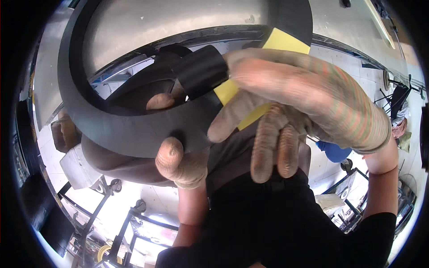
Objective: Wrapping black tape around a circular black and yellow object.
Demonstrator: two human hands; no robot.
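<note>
Right up in my face is my right hand (308,102), gloved, pinching the loose end of black tape (201,71) with its yellow backing (281,41) against the big black rubber ring (134,127). Left hand (181,163) grips the ring's lower edge from underneath, thumb on top. Looks like I'm mid-wrap, so next I'd need to keep the tape tight.

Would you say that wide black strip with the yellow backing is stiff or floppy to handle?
Probably floppy: the black strip bends in a smooth loop and curls near the right hand. It looks light, since the left hand seems to pinch it by thumb and finger. The matte surface probably grips gloves.
</note>
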